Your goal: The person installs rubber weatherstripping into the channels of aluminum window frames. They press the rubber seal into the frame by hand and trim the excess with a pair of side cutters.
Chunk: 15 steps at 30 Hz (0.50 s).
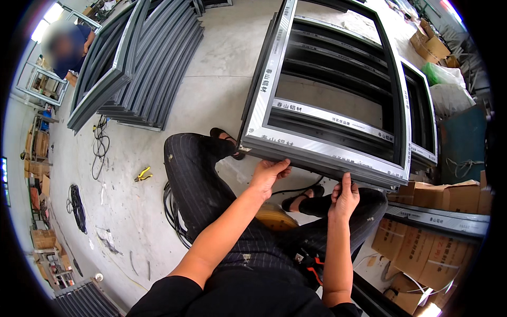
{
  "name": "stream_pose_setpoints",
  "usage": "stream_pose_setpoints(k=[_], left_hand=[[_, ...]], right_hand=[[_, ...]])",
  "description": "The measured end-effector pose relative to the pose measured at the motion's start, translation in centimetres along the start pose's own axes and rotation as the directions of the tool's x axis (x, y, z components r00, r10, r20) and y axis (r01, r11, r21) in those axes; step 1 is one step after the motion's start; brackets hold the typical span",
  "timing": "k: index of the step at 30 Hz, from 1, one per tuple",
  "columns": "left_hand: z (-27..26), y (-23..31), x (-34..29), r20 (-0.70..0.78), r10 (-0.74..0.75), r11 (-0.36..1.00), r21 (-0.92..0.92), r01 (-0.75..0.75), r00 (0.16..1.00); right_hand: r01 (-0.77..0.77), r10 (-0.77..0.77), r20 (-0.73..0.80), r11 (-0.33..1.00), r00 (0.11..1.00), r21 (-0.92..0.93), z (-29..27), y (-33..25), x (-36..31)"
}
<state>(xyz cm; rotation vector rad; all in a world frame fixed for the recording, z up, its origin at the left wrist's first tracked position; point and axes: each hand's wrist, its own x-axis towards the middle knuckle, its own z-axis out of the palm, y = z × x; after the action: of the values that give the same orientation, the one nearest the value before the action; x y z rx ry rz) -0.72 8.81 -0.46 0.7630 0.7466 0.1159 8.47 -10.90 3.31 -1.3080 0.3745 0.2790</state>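
Observation:
A dark metal window frame (327, 143), covered in pale protective film, lies at the top of a stack of like frames in front of me. My left hand (271, 175) is closed at its near edge, thumb on the edge face and fingers curled. Further right, my right hand (346, 197) is closed with its thumb raised against the same edge. A thin black strip (298, 189) rises from below toward the right hand; its end is hidden there. Between my feet sits a yellow round spool or seat (277, 216), partly covered by my arm and leg.
Black coiled line (171, 214) and yellow-handled pliers (142, 174) lie on the floor at left. Grey frames (153, 68) lean stacked beyond, beside another person (68, 47). Red-handled pliers (316, 269) rest by my lap. Cardboard boxes (417, 251) stand at right, with a filmed profile (438, 219) above.

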Motion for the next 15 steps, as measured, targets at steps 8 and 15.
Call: stream_pose_setpoints(k=[8, 15], left_hand=[[1.9, -0.1, -1.0, 0.065, -0.191, 0.974, -0.108, 0.197, 0.979], [1.4, -1.2, 0.2, 0.012, -0.112, 0.994, 0.02, 0.112, 0.994]], right_hand=[[0.104, -0.105, -0.038, 0.994, 0.994, -0.026, 0.2, 0.7, 0.4], [0.106, -0.111, -0.074, 0.992, 0.991, -0.074, 0.4, 0.8, 0.4]])
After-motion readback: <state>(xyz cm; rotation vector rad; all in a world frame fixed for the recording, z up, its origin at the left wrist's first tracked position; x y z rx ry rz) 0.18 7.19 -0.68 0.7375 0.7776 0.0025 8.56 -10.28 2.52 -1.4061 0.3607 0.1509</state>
